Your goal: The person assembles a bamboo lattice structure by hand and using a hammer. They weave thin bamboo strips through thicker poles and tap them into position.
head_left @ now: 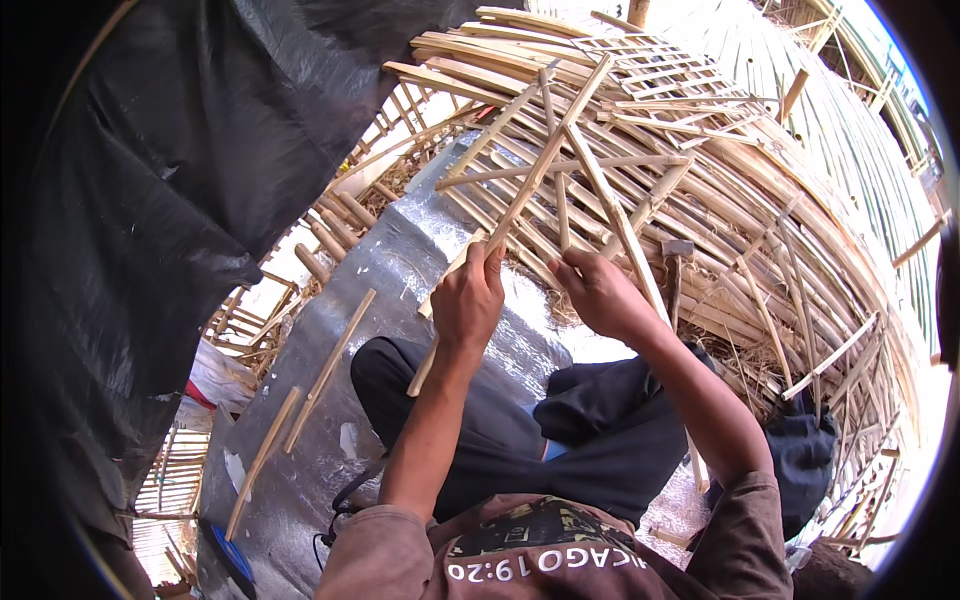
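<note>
In front of me is a frame of crossed bamboo sticks, with one crosspiece (630,162) running sideways over it. My left hand (470,297) is closed around a long slanting bamboo stick (545,160) of this frame, whose lower end passes below the hand toward my lap. My right hand (603,292) pinches the lower end of a thinner upright bamboo stick (562,212), its fingertips partly hidden. Another long bamboo stick (605,190) leans from the upper joint down past my right wrist.
A hammer (677,250) stands head up to the right of my right hand. Loose bamboo strips (330,370) lie on the grey sheet (390,265) at left. Many split bamboo slats (740,190) form a curved pile ahead and right. A black tarp (190,180) hangs at left.
</note>
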